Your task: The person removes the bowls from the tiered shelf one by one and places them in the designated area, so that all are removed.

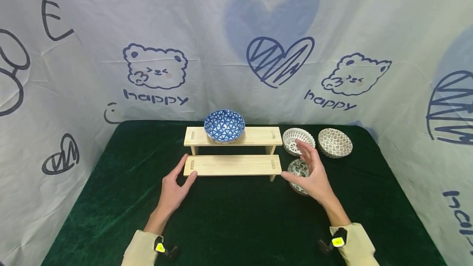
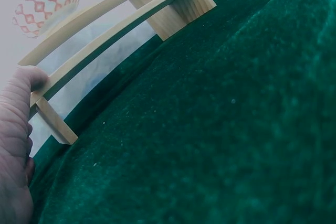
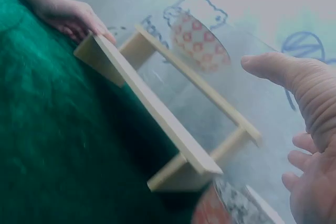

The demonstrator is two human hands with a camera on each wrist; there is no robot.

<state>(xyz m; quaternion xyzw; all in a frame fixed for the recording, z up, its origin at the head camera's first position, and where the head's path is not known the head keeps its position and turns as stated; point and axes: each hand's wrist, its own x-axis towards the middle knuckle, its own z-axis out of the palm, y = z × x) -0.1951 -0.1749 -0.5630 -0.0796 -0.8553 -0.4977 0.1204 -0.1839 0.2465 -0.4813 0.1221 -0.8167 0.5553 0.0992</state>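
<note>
Two wooden risers stand one behind the other. My left hand point(image 1: 173, 190) holds the left end of the front wooden riser point(image 1: 233, 165), thumb at its front corner and fingers at its back corner. In the left wrist view, the thumb point(image 2: 35, 77) lies over the board's edge. My right hand point(image 1: 315, 180) is by the riser's right end with fingers spread, and holds nothing; in the right wrist view its thumb point(image 3: 268, 68) is apart from the wood. Beneath this hand, partly hidden, sits a green-patterned bowl point(image 1: 297, 169). A blue-and-white bowl point(image 1: 224, 125) rests on the rear riser point(image 1: 260, 136).
Right of the rear riser sit a white patterned bowl point(image 1: 293, 135), overlapped by my right fingertips, and a brown-patterned bowl point(image 1: 335, 143). Dark green cloth point(image 1: 236, 221) covers the table. A printed white curtain point(image 1: 214, 73) hangs behind and along both sides.
</note>
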